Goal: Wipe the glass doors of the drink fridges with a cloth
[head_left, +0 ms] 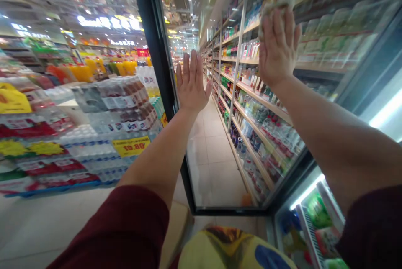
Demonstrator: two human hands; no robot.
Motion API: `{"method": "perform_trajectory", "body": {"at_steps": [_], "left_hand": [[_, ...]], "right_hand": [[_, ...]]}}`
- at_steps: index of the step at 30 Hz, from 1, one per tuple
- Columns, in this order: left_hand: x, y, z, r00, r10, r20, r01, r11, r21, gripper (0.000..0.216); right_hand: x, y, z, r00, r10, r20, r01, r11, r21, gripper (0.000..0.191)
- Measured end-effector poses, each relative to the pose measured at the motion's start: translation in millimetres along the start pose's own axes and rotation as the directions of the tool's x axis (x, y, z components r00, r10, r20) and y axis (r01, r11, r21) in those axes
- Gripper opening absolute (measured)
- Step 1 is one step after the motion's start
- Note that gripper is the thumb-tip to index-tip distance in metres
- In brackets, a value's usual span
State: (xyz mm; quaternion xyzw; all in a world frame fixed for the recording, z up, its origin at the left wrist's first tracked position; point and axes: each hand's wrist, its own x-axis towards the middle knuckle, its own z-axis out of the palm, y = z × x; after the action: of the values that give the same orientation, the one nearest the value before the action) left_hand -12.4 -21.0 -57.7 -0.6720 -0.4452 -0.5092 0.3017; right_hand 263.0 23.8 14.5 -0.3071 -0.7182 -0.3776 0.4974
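An open glass cooler door with a black frame stands in front of me, and shelves of bottles show in its glass. My left hand lies flat on the glass near the door's left edge, fingers stretched upward. My right hand presses a pale cloth against the upper part of the glass, fingers flat over it. Both arms wear dark red sleeves.
Stacked packs of bottled water and drinks with a yellow price tag stand at the left on the tiled shop floor. The lit cooler interior with packaged goods is at lower right. A yellow and blue object sits low in front of me.
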Motion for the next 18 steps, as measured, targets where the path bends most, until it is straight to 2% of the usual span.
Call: {"method": "perform_trajectory", "body": {"at_steps": [1, 2, 4, 5, 7, 8, 9, 10, 11, 13, 14, 15, 17, 18], "left_hand": [[0, 0, 0, 1.0, 0.001, -0.007, -0.001, 1.0, -0.018, 0.081], [0, 0, 0, 1.0, -0.001, -0.013, 0.0, 0.999, -0.032, 0.08], [0, 0, 0, 1.0, -0.011, -0.012, 0.011, 0.999, -0.048, 0.08], [0, 0, 0, 1.0, -0.018, -0.008, 0.018, 0.999, -0.048, 0.08], [0, -1, 1, 1.0, -0.023, 0.001, 0.023, 0.999, -0.033, 0.082], [0, -2, 2, 1.0, -0.017, 0.001, 0.017, 1.0, -0.022, 0.082], [0, -3, 3, 1.0, -0.008, -0.004, 0.008, 1.0, -0.01, 0.081], [0, -4, 4, 1.0, 0.004, -0.012, -0.004, 1.0, 0.002, 0.081], [0, -5, 5, 1.0, 0.013, -0.023, -0.012, 1.0, 0.01, 0.08], [0, -7, 7, 0.999, 0.02, -0.034, -0.019, 1.0, 0.025, 0.08], [0, -7, 8, 0.999, 0.017, -0.034, -0.015, 0.999, 0.034, 0.08], [0, -7, 8, 0.999, 0.011, -0.03, -0.01, 0.999, 0.043, 0.08], [0, -6, 7, 1.0, 0.0, -0.014, 0.001, 0.999, 0.053, 0.08], [0, -5, 6, 1.0, -0.005, -0.007, 0.005, 0.999, 0.047, 0.08]], "right_hand": [[0, 1, 1, 0.998, -0.052, 0.047, 0.052, 0.999, 0.001, 0.061], [0, 1, 1, 0.978, -0.156, 0.141, 0.155, 0.988, 0.019, 0.059], [2, 3, 2, 0.902, -0.33, 0.279, 0.325, 0.943, 0.066, 0.057], [4, 4, 1, 0.906, -0.322, 0.273, 0.321, 0.946, 0.052, 0.056], [8, 4, 1, 0.986, -0.12, 0.118, 0.126, 0.991, -0.041, 0.058], [10, 2, 1, 0.999, -0.012, 0.033, 0.014, 0.997, -0.072, 0.059], [11, 0, 1, 0.999, 0.042, -0.004, -0.042, 0.996, -0.081, 0.06], [12, -4, 1, 0.999, 0.018, 0.031, -0.016, 0.997, -0.072, 0.06], [11, -7, 1, 0.989, -0.078, 0.123, 0.084, 0.996, -0.042, 0.059], [10, -13, 0, 0.9, -0.315, 0.303, 0.312, 0.948, 0.059, 0.055], [10, -14, -1, 0.875, -0.359, 0.325, 0.353, 0.932, 0.08, 0.055], [11, -14, -2, 0.899, -0.327, 0.292, 0.324, 0.944, 0.058, 0.055], [10, -13, -4, 0.991, -0.09, 0.103, 0.096, 0.994, -0.048, 0.058], [9, -13, -4, 0.999, 0.025, 0.022, -0.023, 0.996, -0.081, 0.061]]}}
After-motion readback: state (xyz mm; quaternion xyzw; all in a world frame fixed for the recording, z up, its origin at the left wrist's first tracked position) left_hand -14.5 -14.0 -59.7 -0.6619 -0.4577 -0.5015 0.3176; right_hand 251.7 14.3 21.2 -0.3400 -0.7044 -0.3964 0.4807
